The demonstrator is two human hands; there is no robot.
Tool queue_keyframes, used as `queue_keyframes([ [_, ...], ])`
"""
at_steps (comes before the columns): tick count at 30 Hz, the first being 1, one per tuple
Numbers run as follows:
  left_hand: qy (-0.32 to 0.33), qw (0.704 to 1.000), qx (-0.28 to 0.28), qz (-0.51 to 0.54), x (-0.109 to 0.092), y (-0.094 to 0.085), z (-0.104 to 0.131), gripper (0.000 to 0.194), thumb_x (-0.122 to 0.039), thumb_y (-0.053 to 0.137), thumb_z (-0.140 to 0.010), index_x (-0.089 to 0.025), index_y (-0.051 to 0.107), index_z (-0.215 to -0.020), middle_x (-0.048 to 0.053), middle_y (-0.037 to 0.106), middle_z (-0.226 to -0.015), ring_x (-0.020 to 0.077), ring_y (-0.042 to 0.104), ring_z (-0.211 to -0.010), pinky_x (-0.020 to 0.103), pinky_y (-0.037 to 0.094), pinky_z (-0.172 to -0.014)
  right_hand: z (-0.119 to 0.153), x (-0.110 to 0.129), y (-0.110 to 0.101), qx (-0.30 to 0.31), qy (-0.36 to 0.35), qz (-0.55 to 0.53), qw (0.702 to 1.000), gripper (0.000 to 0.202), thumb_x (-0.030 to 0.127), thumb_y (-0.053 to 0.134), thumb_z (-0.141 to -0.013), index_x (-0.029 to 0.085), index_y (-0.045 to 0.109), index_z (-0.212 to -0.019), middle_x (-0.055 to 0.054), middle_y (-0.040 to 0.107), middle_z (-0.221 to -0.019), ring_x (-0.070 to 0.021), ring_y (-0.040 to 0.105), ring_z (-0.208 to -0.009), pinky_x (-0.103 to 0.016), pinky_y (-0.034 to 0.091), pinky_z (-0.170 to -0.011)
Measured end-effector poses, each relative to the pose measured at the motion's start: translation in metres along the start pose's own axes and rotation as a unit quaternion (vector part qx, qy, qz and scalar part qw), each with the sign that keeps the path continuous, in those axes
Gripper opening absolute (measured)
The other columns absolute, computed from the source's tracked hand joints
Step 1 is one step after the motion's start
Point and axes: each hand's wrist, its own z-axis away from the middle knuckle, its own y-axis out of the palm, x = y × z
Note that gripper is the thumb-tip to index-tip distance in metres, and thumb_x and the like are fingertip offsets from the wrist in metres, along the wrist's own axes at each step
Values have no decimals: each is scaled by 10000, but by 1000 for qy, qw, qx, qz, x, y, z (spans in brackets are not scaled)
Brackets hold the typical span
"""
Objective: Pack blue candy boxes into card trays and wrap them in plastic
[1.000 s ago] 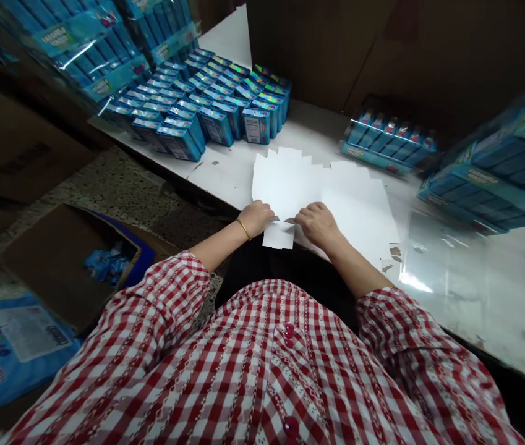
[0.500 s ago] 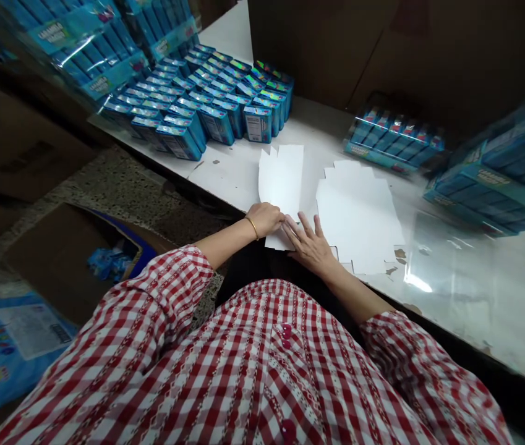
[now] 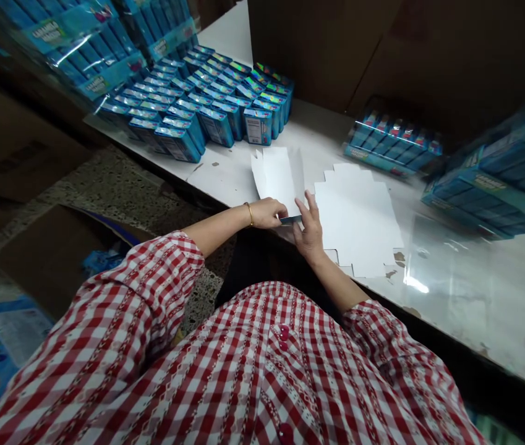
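Note:
A white cardboard blank (image 3: 277, 176), partly folded into a tray shape, lies at the table's front edge with its sides raised. My left hand (image 3: 266, 212) grips its near left corner, fingers pinched on the card. On the near right corner is my right hand (image 3: 309, 230), its thumb and fingers around the folded-up end flap, whose blue printed side shows between the hands. To the right lie flat white cardboard blanks (image 3: 357, 216) with notched edges, unfolded. How many are stacked I cannot tell.
Rows of small blue boxes (image 3: 216, 123) stand on the white table (image 3: 475, 296) at the back left, beside stacked display trays (image 3: 90, 55). A filled blue tray (image 3: 389, 142) and more stacked trays (image 3: 498, 179) are at right. An open carton (image 3: 53, 253) sits low at left.
The near end flap, flat before, is now folded up. The right side has risen too. My right hand has turned from lying over the card to gripping its right corner.

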Motion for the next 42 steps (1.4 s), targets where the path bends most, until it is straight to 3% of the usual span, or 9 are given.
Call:
queue_keyframes([
  [5,-71,997,20,31,-6,-4,-4,206,-174,543,-764,-162,619,-955,13,675,-845,122,599,-675,205,403,-619,2,-11,-2,8,12,-126,992,606,123,408,-794,302,314,-1366,-24,185,-1503,-203,194,-1379,-481,299,-1075],
  [9,-165,983,25,82,-1,-2,-11,249,-222,543,-800,-189,553,-1046,-6,665,-839,102,577,-544,212,408,-574,4,-15,-3,31,20,-157,987,582,113,445,-765,283,384,-1319,-34,206,-1497,-204,214,-1373,-466,313,-1068],
  [12,-189,981,14,39,3,3,-16,254,-271,579,-783,-190,576,-1024,17,659,-870,141,615,-655,228,423,-620,4,-12,-3,40,20,-154,987,570,90,441,-760,270,403,-1299,-42,226,-1491,-187,237,-1364,-436,334,-1061],
  [16,-164,984,-39,-58,-2,11,-14,242,-250,542,-798,-199,608,-1024,65,628,-1052,202,599,-916,274,428,-737,3,-9,-1,36,46,-150,987,547,79,402,-772,266,412,-1287,-43,238,-1488,-182,223,-1370,-446,344,-1050],
  [22,-76,988,2,-133,-18,17,0,209,-337,539,-805,-238,677,-927,76,623,-1092,294,461,-1132,539,288,-958,2,-4,0,33,63,-158,985,569,33,373,-739,219,423,-1274,-72,250,-1482,-176,220,-1370,-435,359,-1042],
  [25,-102,980,31,-169,-27,16,-5,200,-204,574,-757,-216,678,-928,93,642,-1048,294,510,-1070,625,193,-967,0,-3,-1,47,70,-157,984,606,31,383,-723,230,397,-1296,-62,234,-1489,-180,218,-1370,-448,366,-1034],
  [31,-191,964,120,-143,-38,8,-23,314,-176,549,-729,-202,661,-1021,150,642,-1079,317,555,-1032,644,220,-950,-6,-13,-8,64,56,-175,981,575,117,459,-737,223,403,-1299,-79,270,-1474,-202,250,-1359,-464,322,-1058],
  [37,-205,957,165,-122,-36,15,-20,346,-239,590,-720,-190,660,-1056,181,632,-1103,379,517,-1097,677,209,-946,-3,-22,-14,102,17,-183,978,593,371,584,-742,193,429,-1286,-139,280,-1461,-265,288,-1338,-471,329,-1047],
  [42,-204,955,181,-116,-34,15,-16,324,-248,619,-705,-162,681,-1012,175,637,-1097,363,524,-1102,563,299,-973,2,-22,-13,108,0,-168,980,607,458,545,-773,194,409,-1303,-145,257,-1468,-265,269,-1347,-470,338,-1037],
])
